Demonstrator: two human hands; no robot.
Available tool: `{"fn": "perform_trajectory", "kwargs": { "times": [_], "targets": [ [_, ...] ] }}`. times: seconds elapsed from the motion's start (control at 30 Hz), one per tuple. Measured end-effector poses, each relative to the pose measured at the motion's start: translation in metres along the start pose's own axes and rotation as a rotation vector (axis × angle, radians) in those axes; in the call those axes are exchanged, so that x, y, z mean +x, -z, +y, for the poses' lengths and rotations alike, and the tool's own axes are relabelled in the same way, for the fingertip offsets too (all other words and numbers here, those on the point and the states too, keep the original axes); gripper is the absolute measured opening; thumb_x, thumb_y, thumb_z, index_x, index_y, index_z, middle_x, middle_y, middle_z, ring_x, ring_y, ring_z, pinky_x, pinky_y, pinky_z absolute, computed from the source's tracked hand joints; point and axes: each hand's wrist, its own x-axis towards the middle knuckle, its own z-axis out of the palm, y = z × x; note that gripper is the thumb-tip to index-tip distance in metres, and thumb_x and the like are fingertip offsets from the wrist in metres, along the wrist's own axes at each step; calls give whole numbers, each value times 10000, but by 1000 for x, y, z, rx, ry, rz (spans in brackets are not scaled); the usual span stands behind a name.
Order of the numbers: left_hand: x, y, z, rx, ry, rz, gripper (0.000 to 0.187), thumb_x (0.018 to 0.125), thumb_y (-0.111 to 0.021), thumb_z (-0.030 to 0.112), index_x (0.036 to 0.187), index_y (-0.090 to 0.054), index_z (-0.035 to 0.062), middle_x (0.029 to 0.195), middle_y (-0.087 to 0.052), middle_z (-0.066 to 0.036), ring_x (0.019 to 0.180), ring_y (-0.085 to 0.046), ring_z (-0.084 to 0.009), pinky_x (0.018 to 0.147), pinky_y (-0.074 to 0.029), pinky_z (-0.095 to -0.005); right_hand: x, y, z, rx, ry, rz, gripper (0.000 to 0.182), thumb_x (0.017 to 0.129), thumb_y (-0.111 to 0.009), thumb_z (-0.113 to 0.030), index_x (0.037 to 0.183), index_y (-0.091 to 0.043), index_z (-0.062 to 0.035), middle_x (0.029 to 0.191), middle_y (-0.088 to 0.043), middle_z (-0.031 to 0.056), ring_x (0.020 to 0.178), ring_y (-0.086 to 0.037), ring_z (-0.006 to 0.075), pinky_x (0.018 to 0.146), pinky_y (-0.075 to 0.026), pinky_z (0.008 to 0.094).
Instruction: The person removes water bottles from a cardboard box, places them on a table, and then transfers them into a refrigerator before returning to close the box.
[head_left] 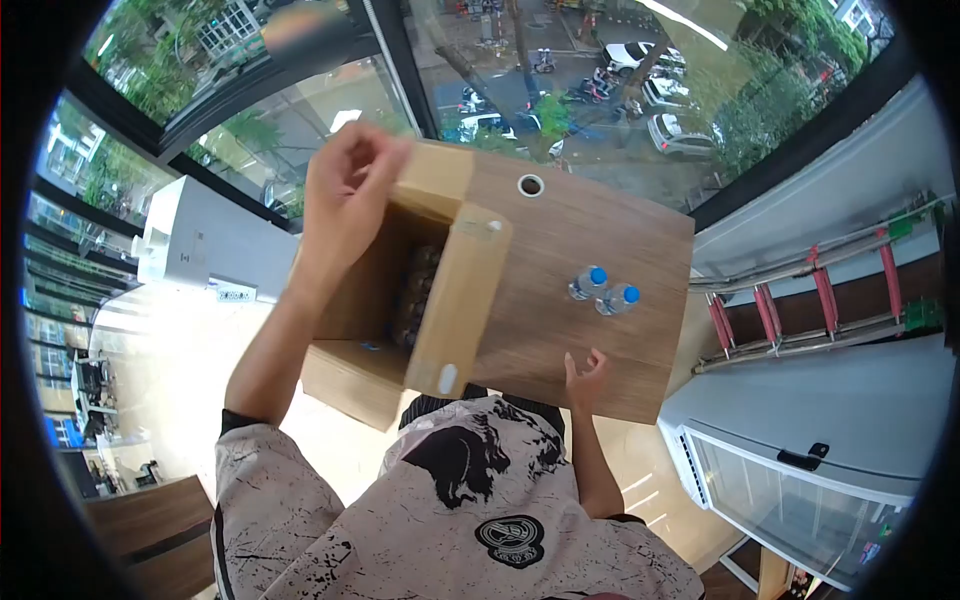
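Note:
My left hand (352, 180) is raised over the far end of a cardboard box (460, 305), blurred by motion. Its fingers are curved and apart from the thumb, with nothing visible in them, and it overlaps the box's far flap (440, 168). Inside the open box, dark bottle-like shapes (418, 290) stand along the right wall, partly in shadow. Over the near right part of the wooden table (540, 250), my right hand (586, 380) has its fingers apart and holds nothing. Just beyond it, two small clear water bottles (606, 292) with blue caps stand side by side.
A round cable hole (530, 185) is set in the far part of the tabletop. Large windows rise behind the table. A folded ladder (820, 300) with red rungs lies at the right, by a glass-topped freezer (800, 500). A white cabinet (215, 240) stands left.

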Motion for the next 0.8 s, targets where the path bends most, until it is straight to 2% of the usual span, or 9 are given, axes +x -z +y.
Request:
{"fn": "perform_trajectory", "kwargs": {
  "times": [0.07, 0.1, 0.17, 0.27, 0.33, 0.4, 0.63, 0.73, 0.8],
  "targets": [
    [-22, 21, -55, 317, 161, -24, 149, 902, -581, 174, 839, -556, 41, 679, -513, 20, 677, -513, -77, 603, -432, -243, -25, -4, -15, -50, -26, -24, 571, 727, -763, -260, 1156, -496, 8, 1100, -527, 186, 995, -537, 284, 786, -484, 385],
    [-36, 24, -84, 461, 78, -239, 160, 887, -586, 186, 843, -578, 32, 676, -569, -36, 653, -570, -139, 594, -458, -285, -31, -8, -16, -94, 56, -9, 549, 730, -759, -257, 1141, -504, 5, 1087, -531, 182, 989, -540, 280, 759, -491, 376],
    [-50, 26, -91, 744, 105, -846, 278, 805, -627, 286, 869, -633, 16, 865, -650, -195, 827, -643, -329, 707, -500, -424, -36, -22, -19, -138, 147, -9, 527, 734, -754, -253, 1126, -512, 2, 1074, -536, 178, 984, -543, 277, 733, -498, 367],
    [-56, -16, -161, 947, 85, -1706, 367, 796, -608, 308, 991, -656, 1, 895, -660, -212, 888, -636, -364, 782, -499, -455, -36, -37, -27, -136, 198, -43, 539, 742, -747, -262, 1146, -507, 2, 1051, -541, 170, 1004, -537, 276, 720, -507, 351],
    [-59, -37, -184, 900, 155, -1732, 469, 821, -597, 306, 1182, -572, 8, 1084, -621, -230, 1033, -593, -354, 886, -470, -434, -37, -47, -40, -73, 141, -19, 545, 749, -744, -257, 1163, -503, 4, 1047, -542, 164, 1019, -532, 274, 738, -508, 352],
    [-71, -58, -232, 951, 169, -1687, 477, 829, -588, 298, 1207, -549, 10, 1127, -595, -230, 1064, -574, -348, 906, -459, -428, -38, -53, -55, -50, 149, 13, 557, 751, -743, -253, 1177, -494, 5, 1064, -539, 163, 1012, -538, 276, 744, -508, 354],
    [-126, -44, -440, 834, 214, -878, 512, 859, -560, 274, 1292, -466, 17, 1280, -506, -229, 1175, -507, -330, 973, -420, -409, -80, -47, -40, -98, 80, 294, 613, 752, -750, -224, 1241, -448, -11, 1137, -518, 157, 991, -549, 268, 730, -506, 350],
    [-113, -29, -435, 575, 290, -900, 444, 883, -495, 165, 1299, -443, 18, 1290, -510, -195, 1200, -478, -351, 1008, -381, -399, -119, -35, -17, 63, -134, 416, 604, 756, -749, -202, 1246, -447, -18, 1128, -527, 150, 957, -559, 251, 689, -505, 335],
    [-92, -23, -337, 599, 299, -972, 472, 902, -480, 180, 1337, -382, 24, 1307, -481, -215, 1224, -457, -347, 1005, -386, -409, -145, -22, 4, 28, -216, 490, 595, 763, -745, -187, 1248, -445, -17, 1121, -529, 152, 920, -568, 239, 659, -504, 333]
  ]
}}
